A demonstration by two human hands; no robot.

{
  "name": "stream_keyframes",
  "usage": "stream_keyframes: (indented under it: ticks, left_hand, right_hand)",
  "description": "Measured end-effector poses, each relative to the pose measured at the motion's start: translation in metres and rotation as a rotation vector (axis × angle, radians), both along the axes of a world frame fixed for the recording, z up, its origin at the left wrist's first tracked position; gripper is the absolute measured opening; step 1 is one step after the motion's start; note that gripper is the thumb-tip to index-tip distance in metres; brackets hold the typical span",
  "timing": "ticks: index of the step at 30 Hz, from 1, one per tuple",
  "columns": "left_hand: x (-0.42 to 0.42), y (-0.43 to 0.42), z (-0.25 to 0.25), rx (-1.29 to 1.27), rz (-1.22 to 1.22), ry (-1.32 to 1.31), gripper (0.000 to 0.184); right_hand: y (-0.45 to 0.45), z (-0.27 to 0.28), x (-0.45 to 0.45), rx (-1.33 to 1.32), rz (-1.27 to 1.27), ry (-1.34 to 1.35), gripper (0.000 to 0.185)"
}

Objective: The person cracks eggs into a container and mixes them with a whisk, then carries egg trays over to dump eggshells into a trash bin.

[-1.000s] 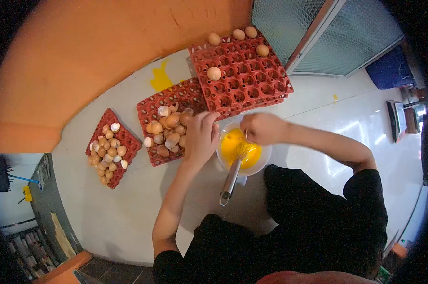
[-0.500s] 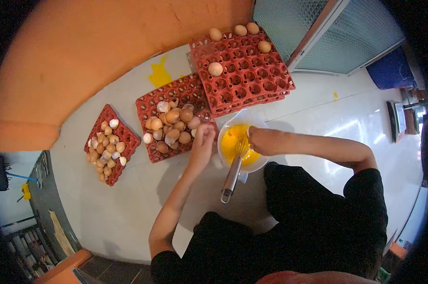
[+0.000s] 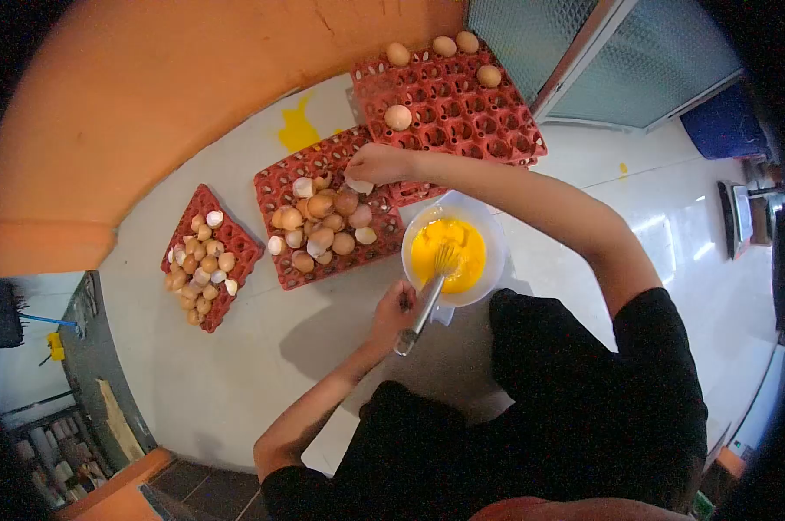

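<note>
My right hand [image 3: 380, 162] is closed on a piece of eggshell [image 3: 358, 184] over the pile of cracked brown eggshells [image 3: 320, 206]. These shells lie on a red egg tray [image 3: 271, 191]. Close to the near-left side of the white bowl [image 3: 494, 260], my left hand [image 3: 396, 311] has its fingers curled; whatever they may hold is hidden. A metal whisk [image 3: 427, 311] leans in the bowl with its wires in the beaten yellow egg [image 3: 462, 239]. Its handle runs right beside my left hand, and I cannot tell whether they touch.
A stack of red trays [image 3: 462, 108] at the back carries several brown eggs [image 3: 398, 117]. More eggshells [image 3: 203, 269] sit on a tray at the left. Yellow egg is spilled [image 3: 298, 126] by the orange wall. A scale [image 3: 736, 217] stands at the right.
My right hand has moved from above the bowl to the shell pile, carrying the eggshell. My left hand has come down from beside the shells to the whisk handle. The whisk has shifted slightly.
</note>
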State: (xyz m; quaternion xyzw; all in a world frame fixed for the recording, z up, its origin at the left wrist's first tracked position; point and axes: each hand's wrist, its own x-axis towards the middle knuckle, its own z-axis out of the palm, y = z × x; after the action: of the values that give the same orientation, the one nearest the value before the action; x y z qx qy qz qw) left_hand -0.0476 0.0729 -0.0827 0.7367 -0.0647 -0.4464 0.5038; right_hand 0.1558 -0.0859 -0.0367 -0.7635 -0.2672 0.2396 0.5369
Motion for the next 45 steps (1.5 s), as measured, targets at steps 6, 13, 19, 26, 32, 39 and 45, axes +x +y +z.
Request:
stream_keyframes:
  ticks: [6,13,19,26,32,39,45]
  left_hand:
    - [-0.031,-0.019,-0.023,-0.167,-0.043,-0.545,0.069]
    - [-0.016,-0.02,-0.012,0.128,0.004,-0.217,0.051]
    - [0.017,0.002,-0.018,0.031,-0.124,-0.217,0.032]
    - [0.022,-0.003,-0.001,0.131,-0.223,-0.597,0.038]
    - [0.032,-0.014,0.013,0.051,-0.059,-0.627,0.059]
    - [0.029,-0.021,0.042,0.008,0.07,-0.735,0.072]
    - [0.028,-0.023,0.038,-0.022,0.067,-0.827,0.074]
  right_hand:
    - [0.022,0.003,-0.001,-0.254,-0.164,-0.369,0.034]
    - [-0.015,0.098,-0.073,-0.321,0.383,-0.293,0.031]
    - [-0.028,0.055,-0.158,-0.331,0.123,-0.56,0.024]
    - [-0.016,0.028,-0.147,-0.142,0.001,-0.666,0.029]
    - [-0.044,0.026,-0.142,-0.07,-0.133,-0.733,0.027]
    - [-0.082,0.018,-0.11,0.65,-0.812,0.268,0.014]
    - [-0.087,0.123,-0.143,0.655,-0.562,0.069,0.022]
